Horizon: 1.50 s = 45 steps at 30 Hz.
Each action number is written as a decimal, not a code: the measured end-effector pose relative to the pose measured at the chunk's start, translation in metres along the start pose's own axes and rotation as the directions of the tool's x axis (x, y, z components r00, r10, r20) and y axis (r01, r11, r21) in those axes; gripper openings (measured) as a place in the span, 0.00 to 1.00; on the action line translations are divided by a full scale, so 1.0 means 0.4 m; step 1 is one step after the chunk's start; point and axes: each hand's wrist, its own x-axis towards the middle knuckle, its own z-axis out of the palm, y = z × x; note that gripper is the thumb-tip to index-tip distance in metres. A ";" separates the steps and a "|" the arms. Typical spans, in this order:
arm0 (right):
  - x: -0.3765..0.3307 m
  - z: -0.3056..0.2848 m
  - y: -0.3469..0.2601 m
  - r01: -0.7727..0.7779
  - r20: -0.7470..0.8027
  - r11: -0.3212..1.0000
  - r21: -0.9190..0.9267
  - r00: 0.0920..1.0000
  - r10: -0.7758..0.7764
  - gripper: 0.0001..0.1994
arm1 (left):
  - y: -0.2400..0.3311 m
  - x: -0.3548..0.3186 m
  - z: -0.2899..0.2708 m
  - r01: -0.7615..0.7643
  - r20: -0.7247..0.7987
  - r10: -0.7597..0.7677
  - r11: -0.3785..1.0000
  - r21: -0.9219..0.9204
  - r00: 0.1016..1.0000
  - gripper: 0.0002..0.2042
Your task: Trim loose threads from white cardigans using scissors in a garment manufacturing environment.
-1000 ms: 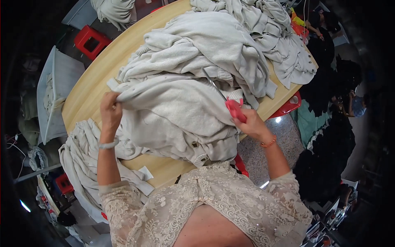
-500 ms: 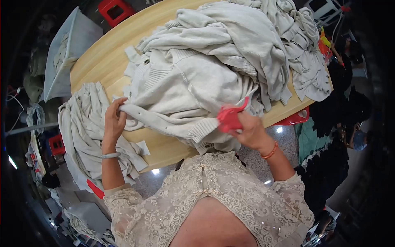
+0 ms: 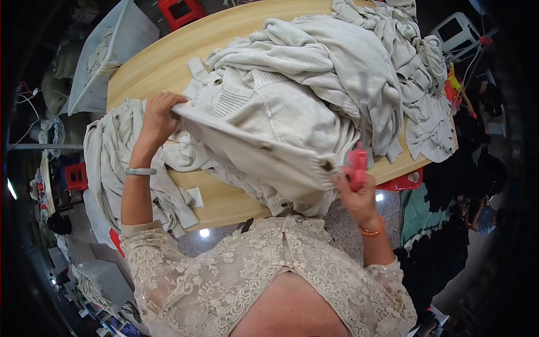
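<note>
A cream knitted cardigan (image 3: 247, 154) with dark buttons is stretched between my hands over the near side of the table. My left hand (image 3: 161, 118) is closed on one end of its front band, lifting that edge. At the other end, my right hand (image 3: 359, 196) is closed round red-handled scissors (image 3: 357, 167), its fingertips also at the cardigan's ribbed edge beside a button. The scissors' blades point away from me and are smeared by motion. Behind the cardigan rises a heap of similar cream knitwear (image 3: 337, 50).
More knitwear (image 3: 120, 140) hangs over the left end of the wooden table (image 3: 146, 67). A white bin (image 3: 120, 39) stands beyond that end, near a red stool (image 3: 182, 11). Dark fabric (image 3: 443, 224) is piled on the right, with a white stool (image 3: 455, 36) farther back.
My left hand has raised the cardigan's band up and away from me. My right hand has moved right with the scissors, whose blades now point away, and the band is pulled taut.
</note>
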 end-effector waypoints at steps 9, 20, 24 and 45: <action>-0.153 -0.149 0.185 -0.297 -0.130 0.732 -0.613 0.952 0.277 0.08 | 0.086 0.268 0.234 0.278 -0.272 -0.215 0.935 0.219 0.938 0.26; -0.108 -0.198 0.096 -0.141 -0.298 0.576 -0.805 0.936 -0.188 0.16 | 0.386 0.071 0.369 0.000 -0.102 -0.007 0.998 -0.070 0.995 0.31; -0.045 -0.185 0.054 0.148 -0.154 0.662 -0.734 0.914 -0.376 0.32 | 0.374 0.069 0.334 0.043 -0.073 -0.056 0.985 -0.166 0.996 0.31; 0.252 0.076 -0.169 0.194 0.344 0.571 -0.798 0.924 0.167 0.10 | 0.059 0.136 0.456 0.340 -0.255 -0.463 0.848 -0.408 0.849 0.22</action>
